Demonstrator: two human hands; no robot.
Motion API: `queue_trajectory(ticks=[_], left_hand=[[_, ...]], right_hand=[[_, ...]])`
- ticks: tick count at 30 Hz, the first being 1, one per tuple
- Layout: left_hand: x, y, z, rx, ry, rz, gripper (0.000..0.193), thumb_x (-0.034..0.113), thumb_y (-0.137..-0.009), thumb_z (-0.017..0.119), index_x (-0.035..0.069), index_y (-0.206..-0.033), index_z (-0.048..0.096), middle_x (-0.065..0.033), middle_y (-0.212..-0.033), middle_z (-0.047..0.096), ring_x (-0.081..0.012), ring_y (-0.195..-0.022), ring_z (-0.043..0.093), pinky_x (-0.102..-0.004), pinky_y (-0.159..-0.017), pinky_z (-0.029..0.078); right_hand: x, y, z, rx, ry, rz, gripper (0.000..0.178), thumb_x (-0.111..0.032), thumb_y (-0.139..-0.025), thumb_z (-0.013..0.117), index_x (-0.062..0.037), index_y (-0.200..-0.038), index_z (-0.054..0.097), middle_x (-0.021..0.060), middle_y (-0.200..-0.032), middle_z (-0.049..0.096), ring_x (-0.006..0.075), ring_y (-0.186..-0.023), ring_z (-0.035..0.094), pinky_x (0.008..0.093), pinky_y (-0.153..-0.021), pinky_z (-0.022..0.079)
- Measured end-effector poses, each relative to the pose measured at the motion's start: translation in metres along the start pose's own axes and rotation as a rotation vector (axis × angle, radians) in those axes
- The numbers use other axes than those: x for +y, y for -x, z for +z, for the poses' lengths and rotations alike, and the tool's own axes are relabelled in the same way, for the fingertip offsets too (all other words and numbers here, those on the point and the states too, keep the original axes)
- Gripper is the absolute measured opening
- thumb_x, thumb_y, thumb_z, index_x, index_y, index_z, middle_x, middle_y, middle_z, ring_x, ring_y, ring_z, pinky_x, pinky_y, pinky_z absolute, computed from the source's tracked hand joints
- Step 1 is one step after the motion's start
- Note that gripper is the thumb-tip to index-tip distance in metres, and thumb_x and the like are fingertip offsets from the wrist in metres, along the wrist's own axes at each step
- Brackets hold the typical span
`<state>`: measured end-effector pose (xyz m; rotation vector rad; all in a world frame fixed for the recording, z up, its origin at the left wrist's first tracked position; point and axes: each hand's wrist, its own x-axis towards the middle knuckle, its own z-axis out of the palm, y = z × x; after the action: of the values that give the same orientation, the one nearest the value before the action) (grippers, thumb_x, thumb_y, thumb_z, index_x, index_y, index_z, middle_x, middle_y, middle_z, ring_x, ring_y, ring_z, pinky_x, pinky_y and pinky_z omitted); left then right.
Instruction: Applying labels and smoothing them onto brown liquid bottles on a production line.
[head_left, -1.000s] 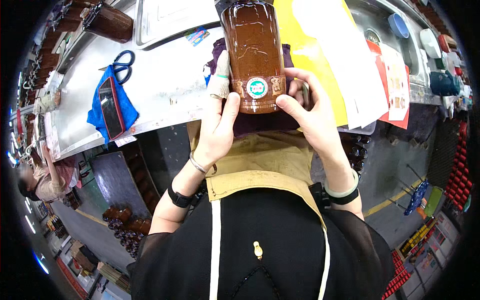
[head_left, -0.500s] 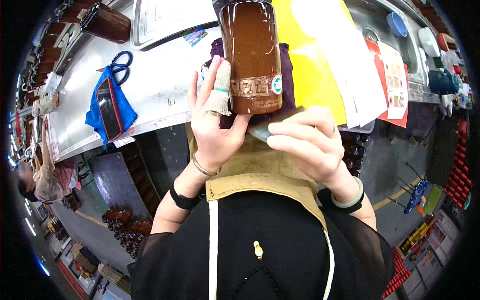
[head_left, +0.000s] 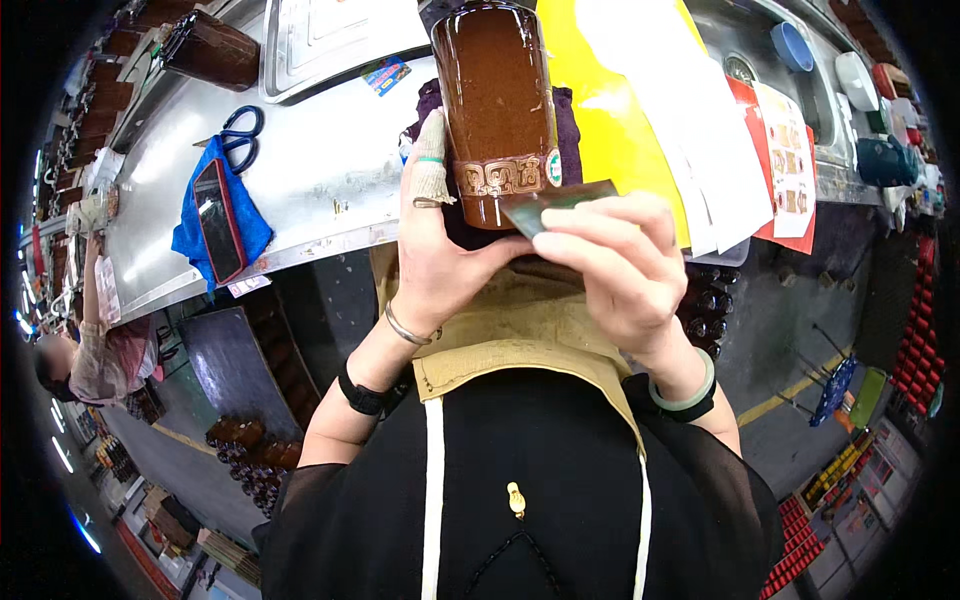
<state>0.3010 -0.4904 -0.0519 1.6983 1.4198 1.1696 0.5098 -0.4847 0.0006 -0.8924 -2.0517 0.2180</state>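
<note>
A glossy brown cylindrical jar [head_left: 497, 100] with a patterned band and a small round green-and-white sticker lies on a dark purple cloth [head_left: 568, 135] by the bench's near edge. My left hand [head_left: 440, 255] grips it along its left side, the thumb reaching under the near end. One left finger wears a knitted fabric sleeve [head_left: 431, 170]. Between the fingers of my right hand [head_left: 625, 265] is a thin, dark green flat piece [head_left: 556, 208], which overlaps the jar's lower right end in view. I cannot tell whether it presses on the surface.
Blue-handled scissors [head_left: 240, 135] and a phone [head_left: 217, 220] on a blue cloth [head_left: 255, 235] lie left. Behind them are another brown jar [head_left: 212, 50] and a metal tray [head_left: 335, 45]. Yellow [head_left: 590, 120] and white sheets [head_left: 690, 150] cover the right side. A co-worker [head_left: 105, 360] is far left.
My right hand has brought the flat piece up onto the jar's near end. My left fingers have closed from a spread pose along the jar's side. The jar has shifted slightly left.
</note>
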Motion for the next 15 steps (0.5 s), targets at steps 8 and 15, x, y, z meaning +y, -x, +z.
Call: queue_trajectory(ticks=[8, 15], left_hand=[[0.002, -0.008, -0.002, -0.025, -0.227, -0.025, 0.094, 0.014, -0.074, 0.089, -0.008, -0.153, 0.043, -0.0289, -0.160, 0.042, -0.0446, -0.146, 0.043, -0.0533, -0.126, 0.025], [0.014, -0.006, -0.003, 0.066, -0.002, 0.043, 0.101, 0.016, -0.077, 0.091, -0.007, -0.158, 0.035, -0.0251, -0.160, 0.043, -0.0358, -0.149, 0.043, -0.0472, -0.125, 0.029]], right_hand=[[0.004, 0.005, -0.015, 0.136, -0.252, 0.403, 0.027, 0.001, -0.099, 0.069, 0.0042, -0.126, 0.063, 0.0086, -0.114, 0.070, 0.0145, -0.101, 0.065, 0.0275, -0.092, 0.052], [0.009, 0.004, -0.003, 0.187, -0.573, 0.862, 0.035, 0.001, -0.102, 0.064, 0.0031, -0.136, 0.056, 0.0105, -0.125, 0.066, 0.0136, -0.112, 0.062, 0.0273, -0.099, 0.049]])
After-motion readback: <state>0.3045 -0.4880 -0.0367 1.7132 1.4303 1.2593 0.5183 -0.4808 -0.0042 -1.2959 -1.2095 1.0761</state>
